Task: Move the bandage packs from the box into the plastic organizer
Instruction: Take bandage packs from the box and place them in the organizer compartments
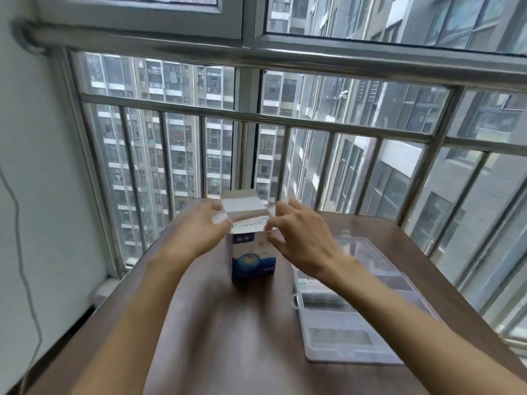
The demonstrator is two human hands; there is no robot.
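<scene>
My 2 forearms reach forward over the dark wood counter. Just to the right of my right arm lies the clear plastic organizer, flat on the counter, its compartments blurred; something pale with print sits in a compartment near my right wrist, though I cannot tell what it is. Between my hands stands the box, upright, white with a blue globe, its top flaps open. My left hand grips the box's upper left edge, fingers curled at a flap. My right hand pinches the upper right flap. Pack edges show inside the opening. Beyond my hands rise the window bars.
</scene>
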